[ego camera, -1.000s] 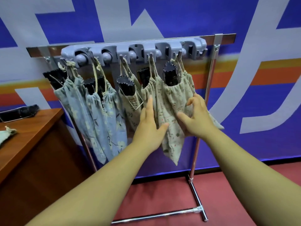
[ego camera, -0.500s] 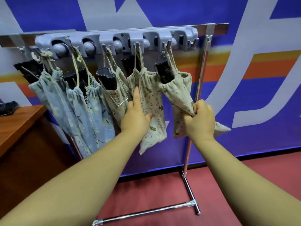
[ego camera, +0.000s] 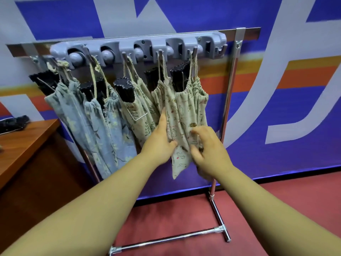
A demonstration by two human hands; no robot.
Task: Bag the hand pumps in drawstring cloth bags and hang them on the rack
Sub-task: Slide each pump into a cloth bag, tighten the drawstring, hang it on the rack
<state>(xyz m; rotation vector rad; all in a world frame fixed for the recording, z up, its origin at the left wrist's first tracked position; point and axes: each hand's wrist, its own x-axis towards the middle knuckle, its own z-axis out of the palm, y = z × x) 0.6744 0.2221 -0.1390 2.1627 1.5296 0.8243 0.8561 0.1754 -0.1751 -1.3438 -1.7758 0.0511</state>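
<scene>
Blue banner wall backs the rack (ego camera: 228, 108), where five bagged hand pumps (ego camera: 180, 78) hang by drawstrings. Left hand (ego camera: 160, 143) lies flat, fingers spread, steadying the beige bag (ego camera: 181, 115); right hand (ego camera: 208, 150), grip half-curled, seemingly smooths its lower cloth.

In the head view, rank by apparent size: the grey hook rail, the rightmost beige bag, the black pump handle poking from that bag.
1. Grey hook rail, the largest, spanning most of the rack.
2. Rightmost beige bag.
3. Black pump handle, the smallest; only its exposed part counts.

The right hand (ego camera: 210, 150) has let go of the rightmost bag (ego camera: 186, 115), which hangs straight again
</scene>
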